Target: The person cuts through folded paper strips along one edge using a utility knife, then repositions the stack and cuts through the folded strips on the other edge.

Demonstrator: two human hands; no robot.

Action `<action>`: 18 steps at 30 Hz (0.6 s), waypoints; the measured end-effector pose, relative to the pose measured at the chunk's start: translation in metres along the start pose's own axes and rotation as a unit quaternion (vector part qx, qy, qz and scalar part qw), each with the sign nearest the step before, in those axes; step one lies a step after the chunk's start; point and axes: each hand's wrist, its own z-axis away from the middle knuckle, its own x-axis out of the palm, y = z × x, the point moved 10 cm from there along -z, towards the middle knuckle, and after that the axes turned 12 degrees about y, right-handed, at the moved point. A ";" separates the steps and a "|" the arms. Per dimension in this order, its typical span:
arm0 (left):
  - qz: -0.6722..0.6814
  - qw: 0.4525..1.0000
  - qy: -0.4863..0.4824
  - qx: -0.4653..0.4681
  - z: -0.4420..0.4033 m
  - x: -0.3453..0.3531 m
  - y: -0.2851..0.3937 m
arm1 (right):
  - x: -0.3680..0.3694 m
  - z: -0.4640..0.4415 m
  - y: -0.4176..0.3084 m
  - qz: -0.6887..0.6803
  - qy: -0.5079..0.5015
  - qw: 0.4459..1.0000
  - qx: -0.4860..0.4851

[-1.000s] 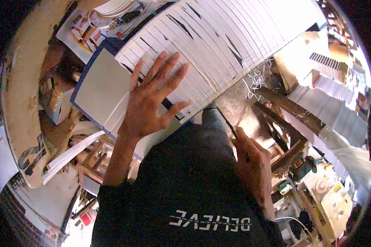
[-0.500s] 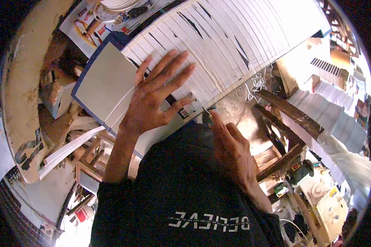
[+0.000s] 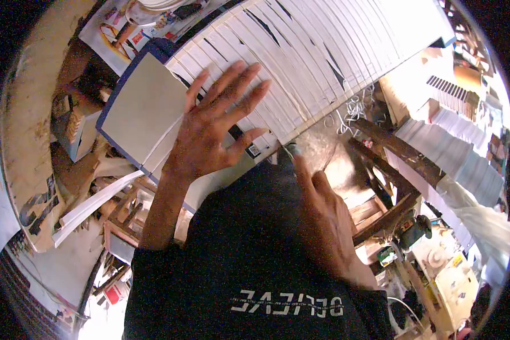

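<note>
My left hand [image 3: 204, 136] lies flat with spread fingers on a long row of white paper-faced strips [image 3: 323, 42], packed side by side like book spines. Narrow dark gaps show between some strips. Beneath its wrist is a grey board [image 3: 139, 96] edged in dark blue. Close to the thumb, a small black-and-white printed patch [image 3: 253, 149] shows. My right hand [image 3: 326, 212] is closed around a small knife [image 3: 290, 151], held at the near edge of the row. Most of the knife is hidden by the fingers.
White paper or cord scraps [image 3: 354, 110] lie beyond the row's near edge. Wooden frame bars [image 3: 402, 150] cross on the right, beside tall paper stacks [image 3: 453, 156]. A worn board [image 3: 22, 141] borders the left, and a printed sheet [image 3: 110, 39] lies at the upper left.
My right hand and the knife have shifted slightly along the row's near edge, and the blade shows less clearly. My left hand stays nearly in place on the strips.
</note>
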 end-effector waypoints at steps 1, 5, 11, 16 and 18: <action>0.002 1.000 -0.001 0.004 0.000 0.001 0.002 | 0.002 -0.003 0.000 0.005 0.003 1.000 -0.003; -0.007 1.000 0.008 -0.002 0.000 -0.001 0.001 | 0.032 0.019 0.061 0.065 -0.100 0.991 0.055; 0.018 0.998 0.051 -0.025 0.018 -0.006 -0.008 | -0.028 0.014 0.026 -0.126 0.111 0.983 0.080; 0.021 0.997 0.066 -0.025 0.018 -0.009 -0.009 | -0.001 -0.005 0.003 -0.161 0.150 0.975 -0.032; 0.031 0.997 0.063 -0.030 0.018 -0.010 -0.008 | 0.010 -0.008 0.002 -0.167 0.148 0.974 -0.037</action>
